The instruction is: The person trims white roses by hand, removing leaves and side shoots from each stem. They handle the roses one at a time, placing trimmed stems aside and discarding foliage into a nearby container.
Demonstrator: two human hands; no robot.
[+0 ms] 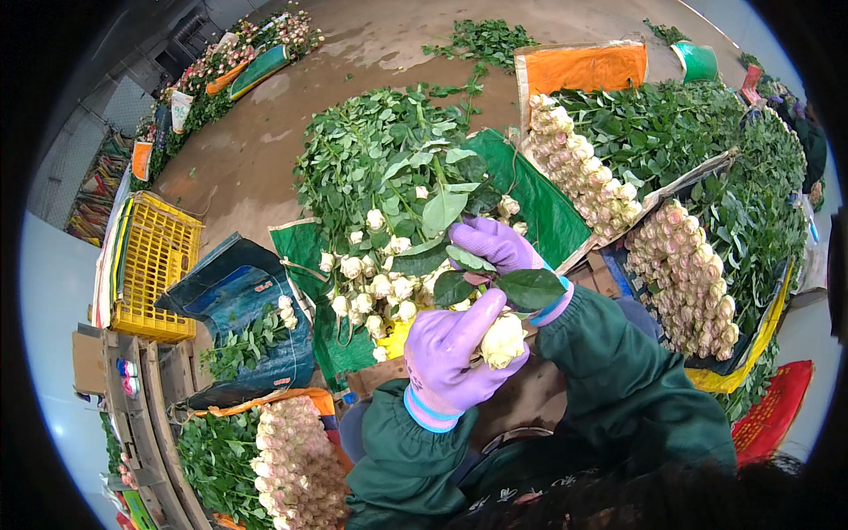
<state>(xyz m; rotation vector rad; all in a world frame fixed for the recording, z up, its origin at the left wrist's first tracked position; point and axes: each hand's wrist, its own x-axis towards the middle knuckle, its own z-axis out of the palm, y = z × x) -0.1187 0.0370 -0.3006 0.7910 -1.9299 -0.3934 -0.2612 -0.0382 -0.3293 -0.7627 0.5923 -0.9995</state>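
My left hand (450,354), in a lilac glove, is closed around a white rose (502,340) just below its bloom. The rose's leafy stem runs up and away from me. Farther along, my right hand (497,245), gloved alike, grips this stem among its leaves; some fingers are hidden. Beneath and beyond both hands, a heap of cut white roses (381,286) lies on a green woven sheet (530,192), blooms towards me and foliage (371,146) pointing away.
Wrapped bundles of pale pink roses stand at the right (682,278) and lower left (298,457). A blue sheet (255,298) holds a few roses at left, near a yellow plastic crate (159,265) and a wooden pallet (159,411). Cut foliage (490,40) lies on the wet floor. A person (809,139) is at far right.
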